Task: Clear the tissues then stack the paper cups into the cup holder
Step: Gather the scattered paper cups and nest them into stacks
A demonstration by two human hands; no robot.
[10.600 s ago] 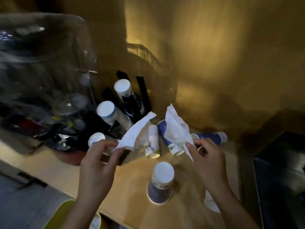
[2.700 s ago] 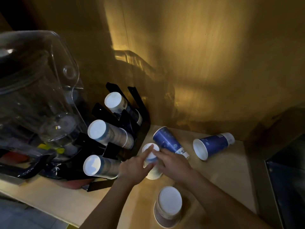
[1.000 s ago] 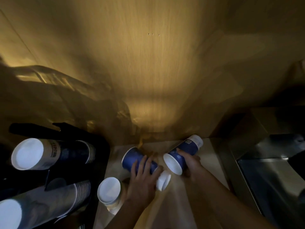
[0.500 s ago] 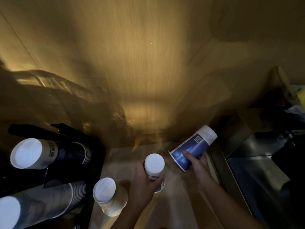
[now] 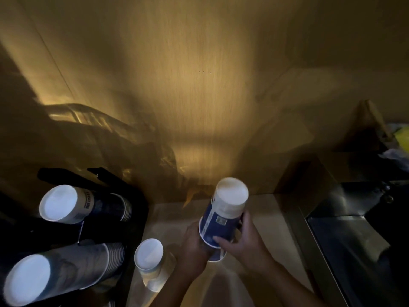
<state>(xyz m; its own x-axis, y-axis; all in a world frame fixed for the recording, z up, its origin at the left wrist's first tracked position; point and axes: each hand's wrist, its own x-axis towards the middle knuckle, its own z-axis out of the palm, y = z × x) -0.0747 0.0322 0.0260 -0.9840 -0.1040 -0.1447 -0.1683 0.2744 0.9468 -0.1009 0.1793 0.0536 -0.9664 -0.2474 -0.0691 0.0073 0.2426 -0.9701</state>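
Both hands hold blue paper cups [image 5: 223, 218] above the counter, bottoms up, the top cup nested over the one below. My right hand [image 5: 243, 242] grips the upper cup's side. My left hand [image 5: 194, 247] holds the lower cup, mostly hidden under it. Another upside-down stack of cups [image 5: 150, 260] stands on the counter to the left. The black cup holder [image 5: 132, 209] at far left carries two lying stacks of cups, an upper stack [image 5: 73, 204] and a lower stack [image 5: 55, 275]. No tissues are in view.
A wooden wall [image 5: 199, 96] rises right behind the narrow wooden counter [image 5: 261, 209]. A dark metal sink or appliance [image 5: 345, 244] borders the counter on the right. Something yellow [image 5: 402, 134] shows at the far right edge.
My right hand has brought its blue cup over and down onto the cup held upright in my left hand. The earlier tissues are gone from the counter.
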